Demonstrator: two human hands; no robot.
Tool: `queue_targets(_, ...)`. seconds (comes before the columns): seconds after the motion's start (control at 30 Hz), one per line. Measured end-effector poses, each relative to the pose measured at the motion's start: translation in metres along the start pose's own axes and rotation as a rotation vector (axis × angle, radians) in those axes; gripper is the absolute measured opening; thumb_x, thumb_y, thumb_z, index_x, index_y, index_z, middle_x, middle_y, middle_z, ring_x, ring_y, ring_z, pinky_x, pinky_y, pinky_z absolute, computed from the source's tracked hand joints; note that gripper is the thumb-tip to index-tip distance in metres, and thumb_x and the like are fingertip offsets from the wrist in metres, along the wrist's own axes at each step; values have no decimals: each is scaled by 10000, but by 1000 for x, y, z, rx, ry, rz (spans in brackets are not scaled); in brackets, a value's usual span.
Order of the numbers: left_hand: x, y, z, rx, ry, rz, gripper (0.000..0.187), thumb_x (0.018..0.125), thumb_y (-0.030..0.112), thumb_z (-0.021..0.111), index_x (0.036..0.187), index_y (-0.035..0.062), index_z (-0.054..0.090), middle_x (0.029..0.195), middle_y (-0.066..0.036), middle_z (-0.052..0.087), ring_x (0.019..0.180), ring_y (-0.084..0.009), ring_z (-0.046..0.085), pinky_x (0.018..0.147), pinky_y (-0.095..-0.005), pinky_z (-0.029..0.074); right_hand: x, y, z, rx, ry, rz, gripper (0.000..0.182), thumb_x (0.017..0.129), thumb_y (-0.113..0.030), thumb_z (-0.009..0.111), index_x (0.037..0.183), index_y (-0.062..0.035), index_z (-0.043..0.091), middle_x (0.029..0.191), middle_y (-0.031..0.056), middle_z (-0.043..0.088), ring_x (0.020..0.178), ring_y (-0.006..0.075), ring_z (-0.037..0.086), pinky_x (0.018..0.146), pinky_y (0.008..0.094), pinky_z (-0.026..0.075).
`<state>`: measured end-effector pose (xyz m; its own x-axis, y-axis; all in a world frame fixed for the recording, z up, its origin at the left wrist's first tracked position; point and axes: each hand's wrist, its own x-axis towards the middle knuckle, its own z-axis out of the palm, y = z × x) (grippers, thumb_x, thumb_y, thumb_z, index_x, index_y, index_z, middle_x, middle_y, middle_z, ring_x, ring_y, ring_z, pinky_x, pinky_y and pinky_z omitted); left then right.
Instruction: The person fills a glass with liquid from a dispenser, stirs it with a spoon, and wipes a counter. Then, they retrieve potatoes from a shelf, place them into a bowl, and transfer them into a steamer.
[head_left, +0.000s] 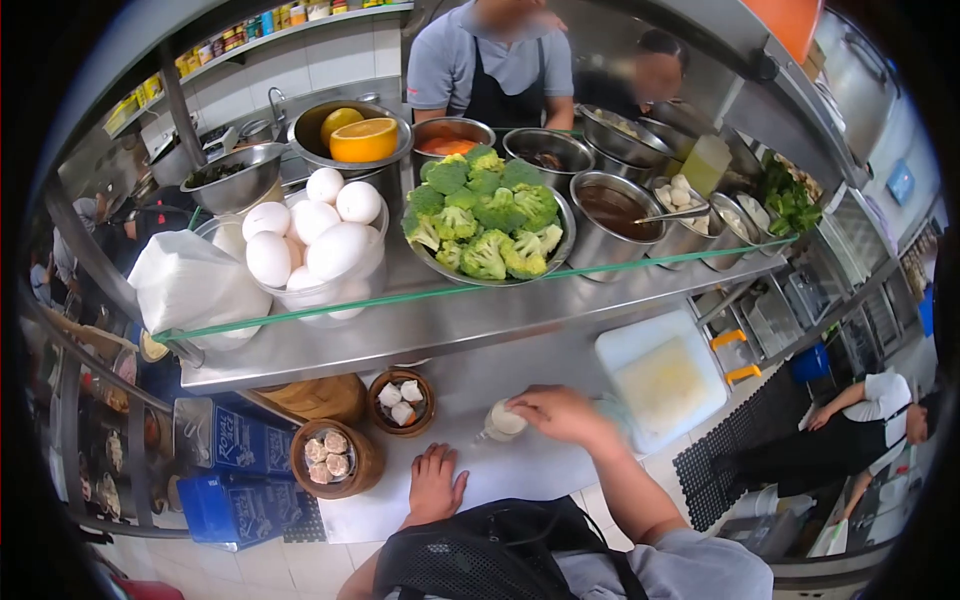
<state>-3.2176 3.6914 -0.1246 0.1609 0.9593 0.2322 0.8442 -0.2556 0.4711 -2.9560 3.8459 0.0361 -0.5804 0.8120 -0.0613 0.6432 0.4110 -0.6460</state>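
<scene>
My left hand (435, 483) lies palm down on the steel worktop (470, 375), fingers spread and holding nothing. Closed at the rim of a small clear jar with white contents (507, 420) is my right hand (556, 412); the fingertips partly hide the rim. Left of my left hand stands a round bamboo steamer (368, 462) with several pleated dumplings (328, 457) in it. Just behind it, a smaller steamer (401, 428) holds several white dumplings with orange bits (402, 402).
Overhead, a steel shelf (480, 318) with a glass edge carries a tub of eggs (335, 240), a bowl of broccoli (485, 215) and a pot of brown sauce (617, 215). A white cutting board (662, 375) lies right. Blue crates (235, 510) stand left. Co-workers are opposite and right.
</scene>
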Motion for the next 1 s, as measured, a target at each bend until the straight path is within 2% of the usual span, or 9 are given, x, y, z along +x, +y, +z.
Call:
queue_targets(0.17,1,-1,-2,1,-2,-17,550,955,292,728,1407,29,560,1455,-175,535,1415,-393,465,1162,-556,356,-2,11,4,150,-57,-67,269,1022,-287,660,1152,-94,795,1097,148,768,1022,383,718,888,455,563)
queue_targets(0.27,2,3,-2,-2,-4,-16,553,952,295,730,1406,32,559,1454,-170,539,1414,-391,467,1162,-553,357,0,3,1,36,71,0,261,1025,-276,655,1152,-96,795,1090,147,773,1015,387,723,887,458,566)
queue_targets(0.37,3,0,-5,14,1,-19,552,946,291,736,1402,33,560,1453,-171,538,1409,-391,470,1161,-551,360,-1,7,7,27,-5,-152,255,1019,-269,661,1148,-96,797,1072,144,780,999,384,732,884,445,574)
queue_targets(0.43,2,1,-4,12,-4,-17,551,943,286,739,1397,29,561,1453,-173,537,1405,-395,473,1159,-555,359,-6,14,3,113,31,-2,252,1007,-269,671,1143,-99,799,1030,143,781,952,386,734,862,445,578)
queue_targets(0.57,4,5,-3,-9,-8,-11,546,943,283,740,1392,27,563,1454,-174,534,1404,-397,473,1157,-559,359,-2,6,6,40,149,-27,250,1000,-271,678,1141,-105,801,1009,139,778,929,381,733,847,446,578)
queue_targets(0.67,5,3,-6,6,23,-20,543,915,254,766,1374,30,582,1430,-175,551,1387,-398,490,1151,-556,367,-4,8,4,121,8,-148,251,1002,-275,676,1144,-109,801,1007,133,777,932,373,732,850,442,577)
queue_targets(0.77,2,5,-2,5,21,-8,543,914,254,768,1373,32,581,1430,-173,550,1391,-397,487,1152,-556,365,-8,5,-3,31,32,103,249,1003,-271,674,1138,-105,801,1032,131,778,958,370,729,866,433,575)
queue_targets(0.83,3,4,-2,5,16,-18,543,914,255,768,1373,38,579,1431,-172,551,1394,-397,485,1155,-555,363,-5,-1,2,50,78,-81,249,1006,-272,668,1122,-96,801,1041,138,774,971,378,722,871,439,570)
queue_targets(1.0,2,1,-2,9,14,-21,523,937,280,747,1371,42,579,1444,-177,539,1398,-401,476,1141,-563,363,-3,4,3,105,76,-46,255,1010,-279,661,1112,-93,802,1061,148,773,983,387,721,869,452,567)
